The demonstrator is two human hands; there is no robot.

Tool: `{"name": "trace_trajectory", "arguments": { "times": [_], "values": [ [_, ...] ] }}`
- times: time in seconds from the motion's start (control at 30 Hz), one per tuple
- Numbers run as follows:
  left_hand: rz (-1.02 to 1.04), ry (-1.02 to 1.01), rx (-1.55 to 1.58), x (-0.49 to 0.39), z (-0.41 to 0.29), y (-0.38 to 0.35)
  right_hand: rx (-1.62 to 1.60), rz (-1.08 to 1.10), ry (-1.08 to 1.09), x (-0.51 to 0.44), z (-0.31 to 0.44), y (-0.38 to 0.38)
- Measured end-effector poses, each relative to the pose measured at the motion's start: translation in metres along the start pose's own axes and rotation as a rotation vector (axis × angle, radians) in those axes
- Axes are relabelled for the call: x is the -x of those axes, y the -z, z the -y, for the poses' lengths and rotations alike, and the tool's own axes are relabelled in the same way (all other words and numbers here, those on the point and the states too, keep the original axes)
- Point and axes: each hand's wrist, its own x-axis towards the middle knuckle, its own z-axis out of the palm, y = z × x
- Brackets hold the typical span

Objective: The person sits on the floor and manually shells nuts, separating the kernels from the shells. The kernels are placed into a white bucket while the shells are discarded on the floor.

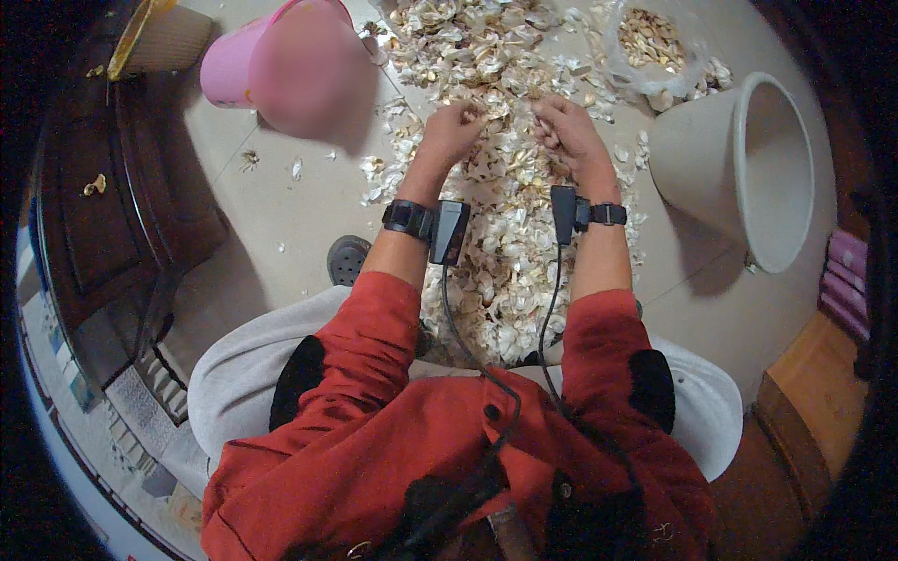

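Note:
A long heap of garlic cloves and papery skins [515, 224] spreads over the floor before me, from between my feet to the far edge of view. My left hand [452, 133] hovers at or just over the heap's left part, thumb and fingers curled together. Opposite it, my right hand [567, 132] has its fingers bent inward above the skins. Whether either hand pinches a small clove or bit of skin is too fine to tell. Beyond my right hand, peeled-looking garlic cloves [651, 41] lie in a clear plastic bag [691, 66].
A pink bucket [231, 63] lies tipped at the far left, partly blurred. A pale grey bucket [701, 147] leans on its side at right. Dark wooden furniture [140, 175] borders the left. Wires run from the black wrist devices [449, 231] to my chest.

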Motion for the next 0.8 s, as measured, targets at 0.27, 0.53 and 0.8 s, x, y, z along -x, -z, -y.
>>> {"name": "trace_trajectory", "arguments": {
  "times": [0.27,0.53,0.8],
  "values": [
    [0.727,0.199,-0.389,0.05,0.01,-0.029,1.091,0.341,-0.339,0.022,-0.036,0.015],
    [0.174,-0.012,0.082,0.01,0.049,-0.025,0.48,-0.067,0.107,-0.008,-0.044,0.006],
    [0.204,-0.012,-0.191,0.016,0.042,-0.025,0.717,0.027,-0.118,0.008,-0.037,0.04]
  ]
}}
